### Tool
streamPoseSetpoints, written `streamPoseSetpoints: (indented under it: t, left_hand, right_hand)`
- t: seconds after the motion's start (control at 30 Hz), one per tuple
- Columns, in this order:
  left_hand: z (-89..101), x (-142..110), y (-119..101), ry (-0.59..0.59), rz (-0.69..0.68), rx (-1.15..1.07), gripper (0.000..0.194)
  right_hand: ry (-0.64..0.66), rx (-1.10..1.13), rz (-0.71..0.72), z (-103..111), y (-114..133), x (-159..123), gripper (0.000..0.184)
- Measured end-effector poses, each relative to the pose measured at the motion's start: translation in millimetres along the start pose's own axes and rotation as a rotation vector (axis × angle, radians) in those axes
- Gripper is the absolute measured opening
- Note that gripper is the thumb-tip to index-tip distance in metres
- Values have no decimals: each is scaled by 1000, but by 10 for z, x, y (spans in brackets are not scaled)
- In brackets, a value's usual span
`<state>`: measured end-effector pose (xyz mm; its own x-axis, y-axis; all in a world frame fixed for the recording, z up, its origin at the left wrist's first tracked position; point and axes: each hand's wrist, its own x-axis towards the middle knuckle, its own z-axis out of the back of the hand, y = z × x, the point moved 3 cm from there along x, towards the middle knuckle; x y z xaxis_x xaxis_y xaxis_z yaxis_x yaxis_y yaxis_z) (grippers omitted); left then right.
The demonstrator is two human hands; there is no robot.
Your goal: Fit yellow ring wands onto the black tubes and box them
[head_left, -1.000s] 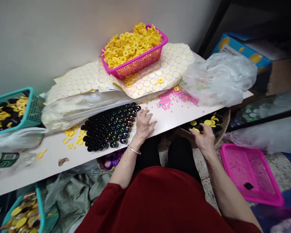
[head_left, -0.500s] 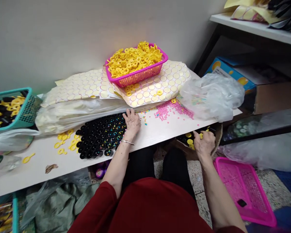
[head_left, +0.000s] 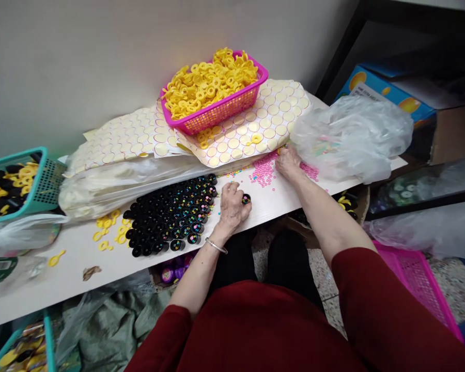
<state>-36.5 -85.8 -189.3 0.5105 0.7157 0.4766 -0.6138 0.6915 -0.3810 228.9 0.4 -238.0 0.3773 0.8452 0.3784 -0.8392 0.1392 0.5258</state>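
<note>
Between the thumb and fingers of my left hand (head_left: pixel 232 206) is a small black cup (head_left: pixel 246 199) with coloured beads in it, just right of the cup rows. Those black cups (head_left: pixel 170 214) stand in close rows, many with coloured beads inside. My right hand (head_left: pixel 289 161) reaches into the scattered pink beads (head_left: pixel 262 170), its fingers closed at a small yellow piece (head_left: pixel 281 150) that they mostly hide. Loose yellow ring pieces (head_left: pixel 108 221) lie left of the cups.
A pink basket (head_left: pixel 217 114) heaped with yellow rings sits on sheets of round stickers (head_left: pixel 273 121). A clear plastic bag (head_left: pixel 352 134) lies at the right end of the table, and a teal basket (head_left: pixel 46 181) stands at the left. Below right is a cardboard box (head_left: pixel 362 204).
My right hand has left the box below the table and come up to the pink beads. My left hand has moved right from the cup rows, now with one cup in its fingers.
</note>
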Motion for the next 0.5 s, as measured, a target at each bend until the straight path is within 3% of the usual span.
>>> streamPoseSetpoints:
  t: [0.1,0.2,0.33,0.4,0.5]
  left_hand:
    - [-155,-133,-64,12,16,-103,9]
    - [-241,-195,-45,-14,36,-187,13]
    - [-328,-254,31,-11,90,-293,18]
    - [-375,-295,61,-15,130,-353,23]
    - [-434,-346,92,-45,192,-445,28]
  right_hand:
    - [49,-59,-67,13,-48,-23,12]
    - [71,-49,-38,134,9,-106,12]
    - [-72,174,-85,397,192,-424,13]
    - [-81,391,-216,500,278,-698,16]
    - [103,758,-529,544,382,-1158,14]
